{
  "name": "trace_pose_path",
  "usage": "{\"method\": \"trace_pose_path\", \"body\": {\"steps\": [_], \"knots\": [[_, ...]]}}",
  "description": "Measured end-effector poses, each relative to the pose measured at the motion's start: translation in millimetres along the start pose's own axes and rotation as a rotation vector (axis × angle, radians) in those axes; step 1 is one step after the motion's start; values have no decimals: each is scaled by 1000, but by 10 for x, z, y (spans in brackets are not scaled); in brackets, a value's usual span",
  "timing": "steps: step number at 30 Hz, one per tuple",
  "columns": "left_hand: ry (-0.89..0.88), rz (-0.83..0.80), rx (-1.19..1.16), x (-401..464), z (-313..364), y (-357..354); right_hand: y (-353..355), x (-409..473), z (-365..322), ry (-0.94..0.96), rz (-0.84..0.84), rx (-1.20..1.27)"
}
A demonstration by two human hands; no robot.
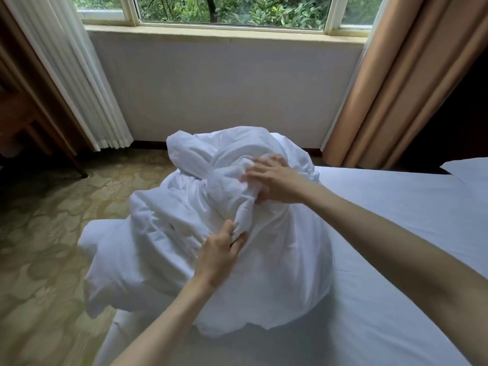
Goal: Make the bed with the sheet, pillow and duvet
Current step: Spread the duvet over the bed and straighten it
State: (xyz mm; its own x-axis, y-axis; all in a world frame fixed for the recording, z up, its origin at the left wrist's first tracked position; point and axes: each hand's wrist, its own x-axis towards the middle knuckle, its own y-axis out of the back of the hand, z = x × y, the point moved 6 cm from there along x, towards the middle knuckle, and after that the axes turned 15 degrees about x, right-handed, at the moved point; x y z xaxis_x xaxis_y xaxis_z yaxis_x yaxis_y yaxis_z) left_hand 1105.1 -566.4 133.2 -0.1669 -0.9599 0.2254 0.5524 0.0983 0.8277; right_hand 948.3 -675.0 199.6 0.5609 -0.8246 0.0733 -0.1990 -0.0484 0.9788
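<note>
Judging by how things lie, the bed (pixel 396 233) is only part made: a smooth white sheet (pixel 383 299) already covers the mattress, while the duvet (pixel 184 254) sits as a crumpled white heap at the bed's near-left corner, one fold hanging over the edge toward the patterned carpet (pixel 47 233). Spreading and squaring the duvet appears to be the work left, along with setting the pillow; a flat white shape (pixel 467 170) at the far right of the bed may be that pillow, though I cannot tell.

The left hand (pixel 221 252) has its grip closed, pinching a gathered ridge of cloth low on the heap's front. The right hand (pixel 274 180) lies on top of the heap, fingers spread fairly straight, thumb tucked against a fold; whether it truly holds the cloth or only presses it is unclear.

No container is in view, unless the duvet's cover counts, and its opening cannot be made out. Beyond the bed stand a window (pixel 224 11), white sheers (pixel 79 83) and tan curtains (pixel 390 88).
</note>
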Motion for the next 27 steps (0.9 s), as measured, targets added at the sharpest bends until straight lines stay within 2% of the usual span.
{"method": "trace_pose_path", "body": {"steps": [3,9,13,16,18,20,23,25,27], "knots": [[-14,5,-18,-181,160,-43,-129,-238,-113,-34,-128,82],[-13,-91,69,-476,465,-108,-195,-1184,35,-202,-24,115],[-145,-159,275,-647,817,-230,-128,-1893,63,-267,4,160],[-349,-26,278,-650,1053,-158,-122,-2476,41,-297,26,204],[-463,76,382,-583,1161,-112,-195,-2893,54,-332,20,215],[-481,7,507,-497,1179,-171,-282,-3337,91,-395,8,246],[-518,-230,632,-512,1109,-477,-404,-3987,131,-443,15,266],[-613,-298,584,-687,1171,-728,-518,-4343,120,-457,0,250],[-682,-268,438,-948,1289,-984,-621,-4634,59,-471,-9,257]]}}
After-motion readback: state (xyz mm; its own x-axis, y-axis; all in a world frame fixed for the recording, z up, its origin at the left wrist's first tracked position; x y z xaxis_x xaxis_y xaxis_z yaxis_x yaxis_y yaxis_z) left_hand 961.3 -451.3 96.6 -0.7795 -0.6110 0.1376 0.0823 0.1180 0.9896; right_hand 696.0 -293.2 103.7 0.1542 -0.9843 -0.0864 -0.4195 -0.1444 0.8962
